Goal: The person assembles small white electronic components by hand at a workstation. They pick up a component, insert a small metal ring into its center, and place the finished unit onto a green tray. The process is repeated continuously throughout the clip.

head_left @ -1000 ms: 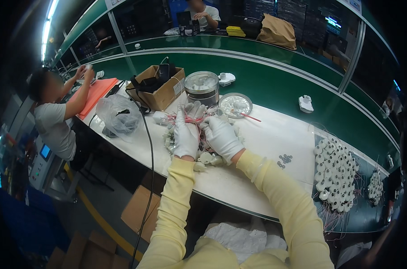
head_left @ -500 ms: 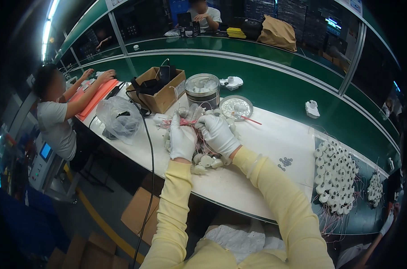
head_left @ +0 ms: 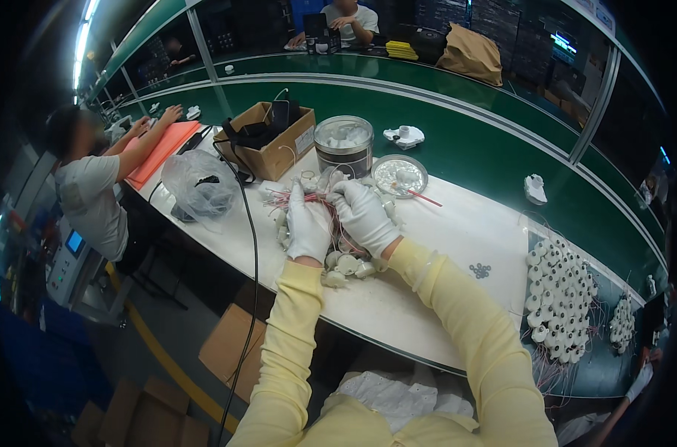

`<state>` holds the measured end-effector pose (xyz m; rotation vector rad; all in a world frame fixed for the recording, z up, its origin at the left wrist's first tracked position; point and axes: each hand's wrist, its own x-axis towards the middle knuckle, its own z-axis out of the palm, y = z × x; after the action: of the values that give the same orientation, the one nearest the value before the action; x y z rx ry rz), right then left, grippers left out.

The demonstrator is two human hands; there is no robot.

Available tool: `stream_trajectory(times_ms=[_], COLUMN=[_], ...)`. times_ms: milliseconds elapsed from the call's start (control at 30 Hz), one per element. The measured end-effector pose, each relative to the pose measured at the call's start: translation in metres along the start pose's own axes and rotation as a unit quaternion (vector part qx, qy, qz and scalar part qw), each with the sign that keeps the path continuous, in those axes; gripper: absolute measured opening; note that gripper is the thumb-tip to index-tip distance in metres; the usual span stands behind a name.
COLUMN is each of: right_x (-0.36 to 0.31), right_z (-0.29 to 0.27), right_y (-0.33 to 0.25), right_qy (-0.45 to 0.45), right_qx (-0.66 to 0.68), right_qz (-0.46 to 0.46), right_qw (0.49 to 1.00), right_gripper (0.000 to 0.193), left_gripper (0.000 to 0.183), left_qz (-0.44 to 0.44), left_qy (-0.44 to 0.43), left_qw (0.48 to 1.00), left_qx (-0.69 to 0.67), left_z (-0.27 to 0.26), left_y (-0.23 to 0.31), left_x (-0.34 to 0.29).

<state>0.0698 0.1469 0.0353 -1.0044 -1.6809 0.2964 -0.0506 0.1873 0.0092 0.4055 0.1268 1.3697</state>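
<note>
Both my hands wear white gloves and meet over a heap of round white parts with thin wires [head_left: 346, 265]. My left hand [head_left: 308, 232] is closed round a bundle of red and white wires [head_left: 317, 198], whose loose ends stick out past its thumb. Fingers bent in a pinch, my right hand [head_left: 364, 214] is at the other side of the same bundle. Its fingertips cover the exact spot it grips. More of the white parts lie under and around both hands, partly hidden by them.
Behind my hands stand an open tin [head_left: 343, 149], a round lid holding white paste and a red stick [head_left: 399, 177], and a cardboard box [head_left: 267, 141]. Left are a plastic bag [head_left: 200, 186] and black cable. Rows of white parts [head_left: 558, 298] lie right. Co-workers sit nearby.
The white pieces on the green belt have shifted right. My hands keep hold of the wires, with small finger movements only. The co-worker at left has moved their hands, and the view has tilted slightly.
</note>
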Motion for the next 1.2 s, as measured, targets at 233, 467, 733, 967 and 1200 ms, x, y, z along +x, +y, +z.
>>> stream_trajectory(times_ms=[233, 467, 733, 967, 1200], right_x=[0.008, 0.096, 0.129, 0.139, 0.138], right_z=[-0.004, 0.015, -0.025, 0.017, -0.031], right_y=[0.007, -0.118, -0.101, -0.036, -0.088], right_qy=[-0.033, 0.118, 0.010, -0.174, -0.284], right_qx=[-0.033, 0.245, 0.094, -0.001, 0.051], right_qz=[-0.041, -0.089, 0.075, 0.113, 0.155], right_qw=[0.998, 0.958, 0.993, 0.978, 0.945], right_gripper=[0.010, 0.016, 0.043, 0.070, 0.079], left_gripper=[0.046, 0.028, 0.038, 0.057, 0.061], left_qz=[0.005, 0.261, 0.069, 0.119, 0.138], left_qy=[0.021, -0.071, 0.035, 0.021, 0.025], left_qw=[0.999, 0.624, 0.941, 0.872, 0.818], left_qx=[0.038, 0.733, 0.330, 0.474, 0.558], left_z=[0.010, 0.008, 0.054, 0.026, 0.039], left_y=[-0.004, 0.001, -0.008, -0.026, -0.016], left_x=[-0.003, -0.029, -0.039, -0.032, -0.045])
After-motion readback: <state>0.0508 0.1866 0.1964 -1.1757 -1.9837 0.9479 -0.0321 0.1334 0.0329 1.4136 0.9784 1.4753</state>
